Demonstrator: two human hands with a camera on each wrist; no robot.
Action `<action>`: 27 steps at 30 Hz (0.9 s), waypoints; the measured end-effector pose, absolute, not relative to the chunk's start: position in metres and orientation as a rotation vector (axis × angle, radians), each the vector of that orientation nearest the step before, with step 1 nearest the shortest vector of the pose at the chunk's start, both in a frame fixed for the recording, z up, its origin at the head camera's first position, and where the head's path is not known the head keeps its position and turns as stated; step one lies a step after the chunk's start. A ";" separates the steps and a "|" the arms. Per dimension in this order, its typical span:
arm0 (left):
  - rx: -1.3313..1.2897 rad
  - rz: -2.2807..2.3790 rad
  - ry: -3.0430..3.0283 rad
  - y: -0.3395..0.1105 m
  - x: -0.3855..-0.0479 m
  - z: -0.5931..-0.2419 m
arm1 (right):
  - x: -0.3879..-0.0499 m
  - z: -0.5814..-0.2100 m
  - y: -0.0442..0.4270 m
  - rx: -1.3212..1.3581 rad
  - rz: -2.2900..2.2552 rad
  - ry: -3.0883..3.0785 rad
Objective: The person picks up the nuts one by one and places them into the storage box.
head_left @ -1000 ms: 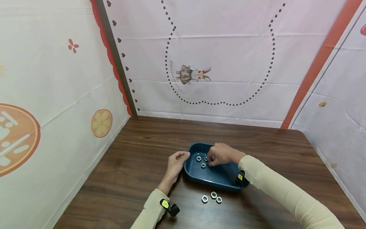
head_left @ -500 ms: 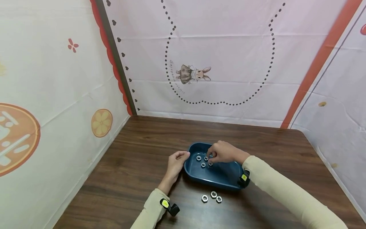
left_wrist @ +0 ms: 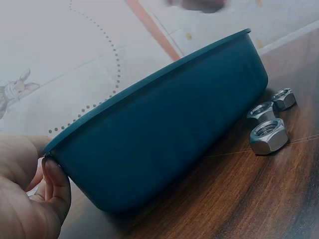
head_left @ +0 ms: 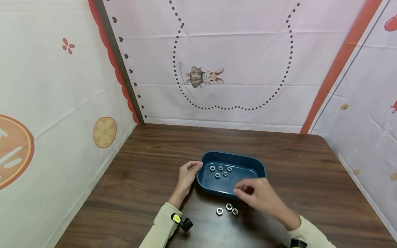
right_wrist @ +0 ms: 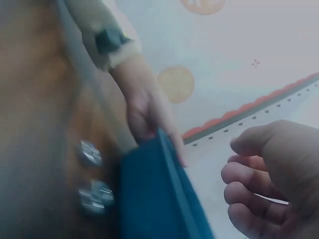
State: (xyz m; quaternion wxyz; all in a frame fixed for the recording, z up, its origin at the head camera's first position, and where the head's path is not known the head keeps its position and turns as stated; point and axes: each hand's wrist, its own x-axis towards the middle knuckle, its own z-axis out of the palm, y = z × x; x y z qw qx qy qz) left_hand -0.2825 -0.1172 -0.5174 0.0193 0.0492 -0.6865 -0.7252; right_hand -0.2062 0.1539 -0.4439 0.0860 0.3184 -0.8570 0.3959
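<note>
My left hand [head_left: 187, 176] pinches the left rim of a dark blue plastic tray [head_left: 238, 176] between thumb and fingers; the left wrist view shows this grip on the rim [left_wrist: 89, 117] up close. Several metal hex nuts [head_left: 212, 168] lie spread over the left part of the tray's floor. On the table in front of the tray sit 3 more hex nuts [head_left: 219, 212], close together. Over the tray's front right rim hovers my right hand [head_left: 260, 195], its fingers loosely bent and holding nothing, as the right wrist view also shows.
The tray stands on a dark wood-grain table [head_left: 161, 148]. Printed cloth walls [head_left: 254, 69] rise behind the table and along both sides. Black cameras [head_left: 186, 224] are strapped to the wrists.
My right hand has let go of a nut inside the tray and come back toward the front right. One more nut shows there. The left hand keeps its hold; the head view has shifted slightly.
</note>
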 end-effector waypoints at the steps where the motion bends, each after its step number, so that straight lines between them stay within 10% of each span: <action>1: 0.151 -2.249 -2.133 -0.117 -0.282 -0.517 | -0.198 -0.450 0.155 0.928 1.210 -2.563; 27: 0.186 -2.224 -2.146 -0.117 -0.284 -0.518 | -0.161 -0.513 0.136 0.490 1.011 -2.929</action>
